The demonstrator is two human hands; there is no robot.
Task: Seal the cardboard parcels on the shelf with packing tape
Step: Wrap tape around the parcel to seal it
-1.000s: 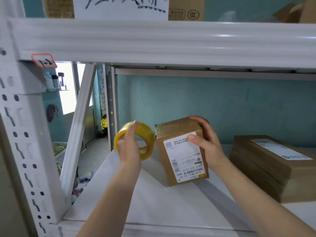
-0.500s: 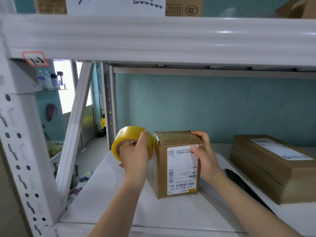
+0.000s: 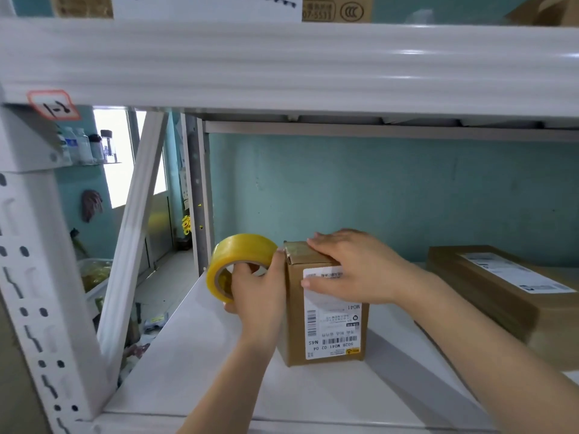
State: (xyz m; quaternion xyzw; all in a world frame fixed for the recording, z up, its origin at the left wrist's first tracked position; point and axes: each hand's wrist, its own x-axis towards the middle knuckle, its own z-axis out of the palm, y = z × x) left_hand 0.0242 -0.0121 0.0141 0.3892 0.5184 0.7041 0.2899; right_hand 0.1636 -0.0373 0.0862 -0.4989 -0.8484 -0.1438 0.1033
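Note:
A small upright cardboard parcel [image 3: 326, 327] with a white shipping label stands on the white shelf [image 3: 194, 364]. My left hand [image 3: 257, 289] grips a yellow roll of packing tape [image 3: 238, 258] held against the parcel's upper left edge, fingers through the core. My right hand [image 3: 351, 270] lies flat over the parcel's top and upper front, fingers straight, pressing it. A strip of tape seems to lie on the top flaps under my fingers.
A stack of flat brown parcels [image 3: 507, 296] with a label lies at the right of the shelf. The shelf's white beam [image 3: 282, 64] runs overhead, a perforated post [image 3: 37, 277] and a diagonal brace [image 3: 131, 233] stand left. The teal wall is behind.
The parcel was turned upright and set down. My right hand slid from its right side onto its top. The tape roll moved right, up against the parcel's top left edge.

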